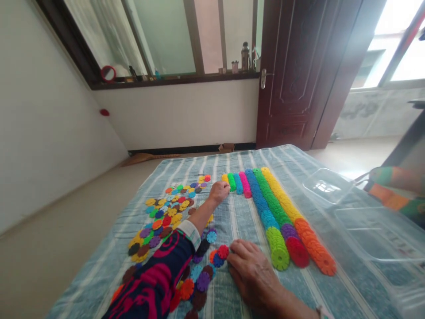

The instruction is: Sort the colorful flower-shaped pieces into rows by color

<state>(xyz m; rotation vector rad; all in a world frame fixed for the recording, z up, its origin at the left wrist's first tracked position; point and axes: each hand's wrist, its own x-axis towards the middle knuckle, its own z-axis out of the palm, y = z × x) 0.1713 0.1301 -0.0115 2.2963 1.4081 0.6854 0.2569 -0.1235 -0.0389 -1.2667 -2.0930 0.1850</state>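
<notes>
Head view; clock read over the striped cloth (232, 217), 12 pointing away from the wearer.

Discs: thin, bright, notched round the rim, the nearest showing a small centre hole. Most of the lined-up ones overlap in slanting rows.

Four short rows lie from 1 to 2 o'clock of the left hand (219, 191): yellow row (225, 178), green row (231, 182), light-blue row (238, 184), pink row (245, 184). Beyond them, from 2 to 4 o'clock, run three long rows (270, 195): blue passing through light blue to lime, green through purple to red, yellow to orange.

Left hand's fingers are curled at the yellow row; whether they grip a disc, cannot tell. Right hand (252, 274) rests low on the cloth, fingers bent, a red disc (223, 251) just beside the fingertips at 10 o'clock; its grip, cannot tell.

Loose discs (167, 220), mixed colours, brown and black among them, scatter from 6 to 10 o'clock of the left hand, some heaped. Two clear tubs (361, 230) sit between 1 and 3 o'clock of the right hand.
</notes>
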